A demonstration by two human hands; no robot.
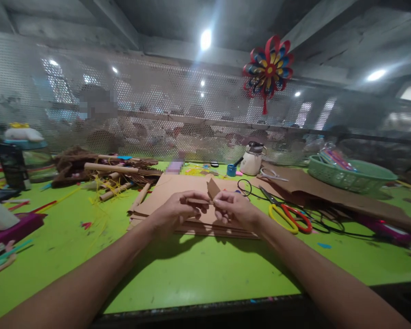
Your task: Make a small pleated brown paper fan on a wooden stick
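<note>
Paper piece (pixel 213 188): small, brown and pointed at the top, held upright at the tips of the right fingers (pixel 226 196), above the stacked sheets.
Right fingers: closed in a pinch on the lower edge of the paper piece, thumb against forefinger, the others curled beneath.
Left fingers (pixel 193 195): loosely curled and reaching toward the same edge; whether they touch or grip it cannot be told.
Stacked sheets (pixel 171 183): brown, lying flat beneath and beyond both sets of fingers.
Scissors (pixel 280 206): just to the right of the right fingers, one yellow handle loop and one red-orange, blades pointing away.
Black cord (pixel 329 225): tangled beside the scissors, farther right of the fingers.
Blue pot (pixel 231 170): beyond the right fingers, a dark handle leaning out of it.
White jug (pixel 251 161): dark-lidded, just right of the blue pot.
Paper rolls (pixel 111 168): brown, heaped beyond the left fingers and to their left, with yellow strands (pixel 106 191) among them.
Green basket (pixel 349 179): well right of the right fingers, holding plastic-wrapped items.
Counter (pixel 205 274): bright green, under everything, its near edge on the near side of the fingers.
Flower ornament (pixel 270 71): red, blue and yellow, hanging high beyond the right fingers.
</note>
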